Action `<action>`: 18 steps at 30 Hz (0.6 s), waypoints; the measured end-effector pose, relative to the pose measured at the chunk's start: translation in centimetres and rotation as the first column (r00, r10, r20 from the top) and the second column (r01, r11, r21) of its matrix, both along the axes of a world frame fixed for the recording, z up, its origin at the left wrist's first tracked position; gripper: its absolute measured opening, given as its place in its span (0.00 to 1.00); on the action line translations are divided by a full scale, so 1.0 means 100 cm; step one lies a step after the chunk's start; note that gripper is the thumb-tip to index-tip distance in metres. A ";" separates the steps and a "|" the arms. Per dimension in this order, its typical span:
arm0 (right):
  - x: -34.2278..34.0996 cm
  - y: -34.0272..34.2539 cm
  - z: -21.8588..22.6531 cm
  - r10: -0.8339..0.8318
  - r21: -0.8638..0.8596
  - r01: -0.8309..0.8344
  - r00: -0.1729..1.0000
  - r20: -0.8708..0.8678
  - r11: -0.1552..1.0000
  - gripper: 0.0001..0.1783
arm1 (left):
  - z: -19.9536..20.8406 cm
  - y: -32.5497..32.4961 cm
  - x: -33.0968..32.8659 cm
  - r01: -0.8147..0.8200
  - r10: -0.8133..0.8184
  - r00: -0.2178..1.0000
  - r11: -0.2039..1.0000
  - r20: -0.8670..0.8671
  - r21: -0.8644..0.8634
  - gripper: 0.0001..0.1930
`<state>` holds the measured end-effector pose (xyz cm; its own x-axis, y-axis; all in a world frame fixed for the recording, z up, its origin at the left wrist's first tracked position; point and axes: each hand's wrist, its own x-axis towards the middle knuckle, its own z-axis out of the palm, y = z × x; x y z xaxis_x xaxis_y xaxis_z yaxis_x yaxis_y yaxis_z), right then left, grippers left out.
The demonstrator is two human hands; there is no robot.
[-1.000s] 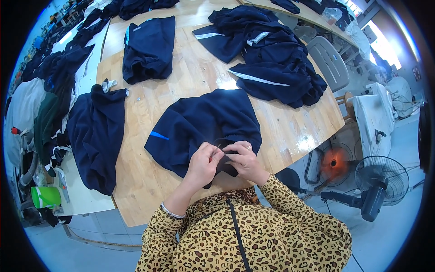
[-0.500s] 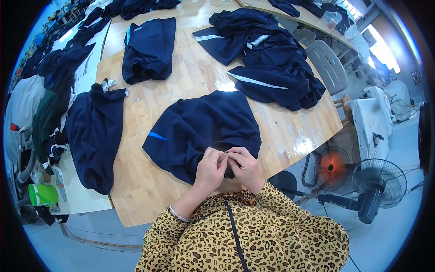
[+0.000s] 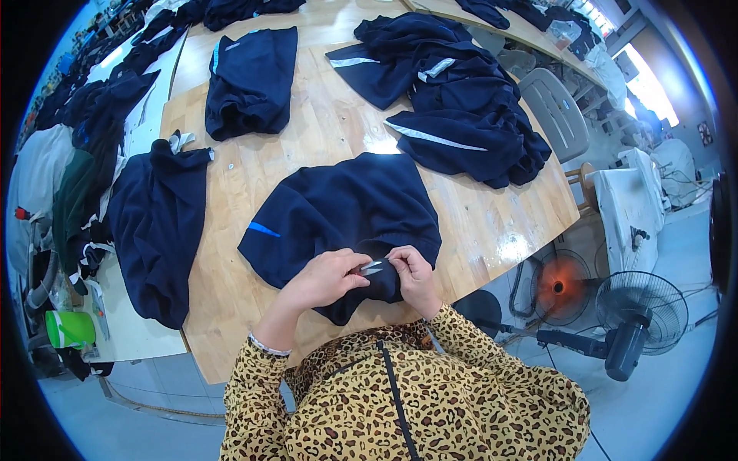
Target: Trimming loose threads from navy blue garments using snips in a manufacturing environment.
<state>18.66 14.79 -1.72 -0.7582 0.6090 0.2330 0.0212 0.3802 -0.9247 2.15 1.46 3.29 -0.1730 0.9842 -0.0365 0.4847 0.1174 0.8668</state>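
A navy garment (image 3: 350,196) with a small blue stripe lies on the wooden table in front of me, its near edge gathered up around my hands. My left hand (image 3: 327,278) is closed around small thread snips (image 3: 372,268), whose short metal blades point right over the dark fabric. Just right of the blade tips, my right hand (image 3: 416,283) is pinched closed at the garment's raised edge. Whether a thread is also between its fingertips is too small to tell.
Other navy garments lie on the wooden table (image 3: 315,115): a folded one (image 3: 252,84), one at the left (image 3: 160,230), and a heap (image 3: 469,107) at far right. A grey chair (image 3: 553,115), a black fan (image 3: 638,315) and a glowing heater (image 3: 559,286) stand right. A green bucket (image 3: 71,329) is left.
My hands were together, fingertips meeting at the fabric. Now the left hand has drawn back left and turned, showing the snips' blades; the right hand stays nearly in place.
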 end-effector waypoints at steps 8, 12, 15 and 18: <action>0.001 -0.003 0.000 0.016 -0.142 -0.013 1.000 0.018 0.990 0.03 | 0.006 0.022 -0.015 0.140 -0.156 0.976 0.983 -0.151 -0.115 0.13; -0.001 0.000 -0.003 0.040 -0.201 -0.038 0.999 0.006 0.979 0.03 | 0.008 0.029 -0.019 0.174 -0.190 0.972 0.977 -0.137 -0.122 0.13; -0.002 0.002 -0.002 0.052 -0.215 -0.049 0.999 0.010 0.975 0.03 | 0.012 0.032 -0.021 0.189 -0.208 0.970 0.971 -0.128 -0.143 0.13; -0.001 0.004 -0.005 0.069 -0.234 -0.065 0.998 0.007 0.970 0.03 | 0.014 0.035 -0.021 0.212 -0.238 0.961 0.961 -0.139 -0.175 0.13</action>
